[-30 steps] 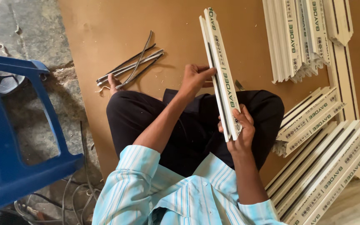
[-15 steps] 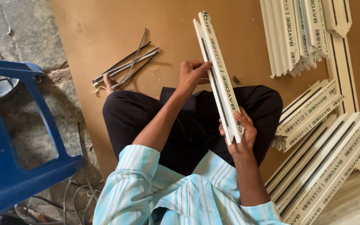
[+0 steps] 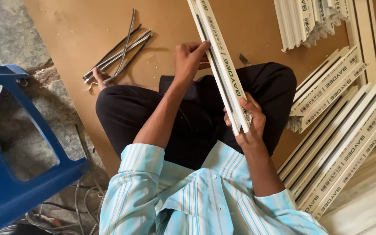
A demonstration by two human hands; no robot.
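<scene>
I sit cross-legged in dark trousers and a striped light-blue shirt on a brown board (image 3: 75,26). A long white plastic window profile (image 3: 220,65) with green lettering slants over my lap. My right hand (image 3: 246,126) grips its near end from below. My left hand (image 3: 190,58) pinches its left edge farther up, fingers curled on the groove.
A bundle of thin grey metal strips (image 3: 118,54) lies on the board beside my left foot. More white profiles are stacked at the right (image 3: 344,130) and top right (image 3: 314,19). A blue plastic stool (image 3: 5,174) stands at the left over loose wires (image 3: 66,209).
My left hand has slid a little along the profile's edge, and the profile has tilted slightly toward the top of the view. The right hand keeps its grip.
</scene>
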